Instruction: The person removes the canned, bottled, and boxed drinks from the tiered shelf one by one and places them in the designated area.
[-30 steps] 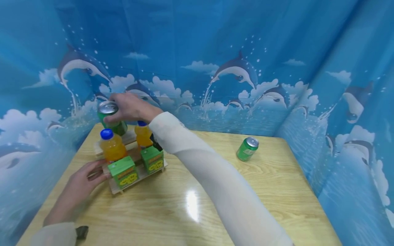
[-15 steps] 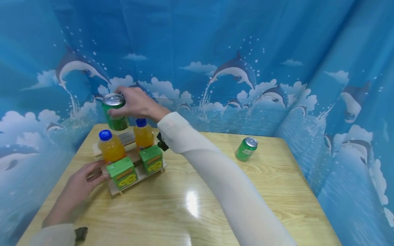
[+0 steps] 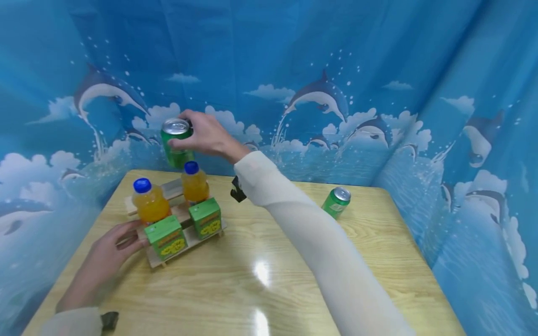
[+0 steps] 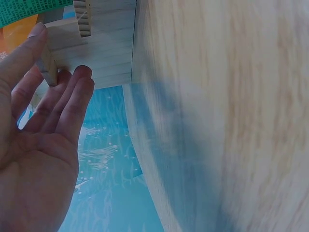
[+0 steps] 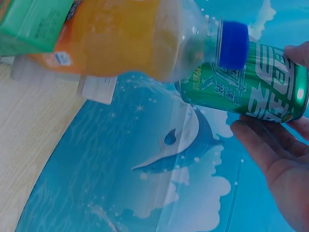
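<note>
You are apparently working in a curtained-off booth (image 3: 483, 140): blue dolphin-print curtains (image 3: 269, 56) are hanging along 3 sides of your wood-grain desk (image 3: 210, 289) and are hiding what kind of building is surrounding you.

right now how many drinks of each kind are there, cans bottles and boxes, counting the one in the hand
Green cans: 2, one held in the right hand
Orange bottles with blue caps: 2
Green boxes: 2
Total: 6
</note>
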Action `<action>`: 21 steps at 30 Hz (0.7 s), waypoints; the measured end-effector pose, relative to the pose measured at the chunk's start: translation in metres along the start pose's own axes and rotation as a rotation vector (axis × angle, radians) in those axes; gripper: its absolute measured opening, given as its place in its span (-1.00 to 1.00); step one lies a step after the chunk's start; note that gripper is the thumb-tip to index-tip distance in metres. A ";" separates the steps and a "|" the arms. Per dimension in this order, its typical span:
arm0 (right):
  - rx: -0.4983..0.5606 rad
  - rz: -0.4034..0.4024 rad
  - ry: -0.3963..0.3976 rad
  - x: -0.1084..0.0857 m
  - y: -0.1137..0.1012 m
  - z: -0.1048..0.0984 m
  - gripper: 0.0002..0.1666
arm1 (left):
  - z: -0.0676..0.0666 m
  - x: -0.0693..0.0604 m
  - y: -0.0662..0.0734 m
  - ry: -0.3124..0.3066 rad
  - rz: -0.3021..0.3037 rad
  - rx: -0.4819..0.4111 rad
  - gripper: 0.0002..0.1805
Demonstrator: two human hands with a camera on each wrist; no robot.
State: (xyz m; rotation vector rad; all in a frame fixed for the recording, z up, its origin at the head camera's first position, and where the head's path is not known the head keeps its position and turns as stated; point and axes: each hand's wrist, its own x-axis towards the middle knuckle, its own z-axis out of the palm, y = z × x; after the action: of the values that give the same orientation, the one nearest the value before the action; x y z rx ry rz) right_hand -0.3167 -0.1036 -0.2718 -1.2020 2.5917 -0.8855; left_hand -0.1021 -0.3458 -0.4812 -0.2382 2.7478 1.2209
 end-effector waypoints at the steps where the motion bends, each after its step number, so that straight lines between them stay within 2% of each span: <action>1: 0.006 0.003 0.004 -0.001 0.002 -0.002 -0.21 | 0.000 0.000 0.000 -0.003 -0.004 -0.002 -0.11; 8: 0.058 0.028 0.038 -0.013 0.017 -0.010 -0.16 | 0.000 0.000 0.002 -0.007 -0.025 0.005 -0.12; 12: 0.046 0.038 0.057 -0.019 0.027 -0.013 -0.19 | 0.000 0.001 0.002 -0.006 -0.036 0.001 -0.10; 17: 0.004 0.058 0.079 -0.026 0.037 -0.016 -0.22 | 0.000 -0.001 0.002 0.000 -0.018 -0.007 -0.11; 21: 0.025 0.053 0.089 -0.032 0.043 -0.019 -0.28 | 0.000 -0.001 0.003 0.002 -0.008 -0.002 -0.10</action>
State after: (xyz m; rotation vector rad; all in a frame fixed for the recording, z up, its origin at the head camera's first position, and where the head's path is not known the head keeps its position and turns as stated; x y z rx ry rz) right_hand -0.3304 -0.0497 -0.2844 -1.1062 2.6598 -0.9782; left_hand -0.1013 -0.3440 -0.4786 -0.2507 2.7450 1.2226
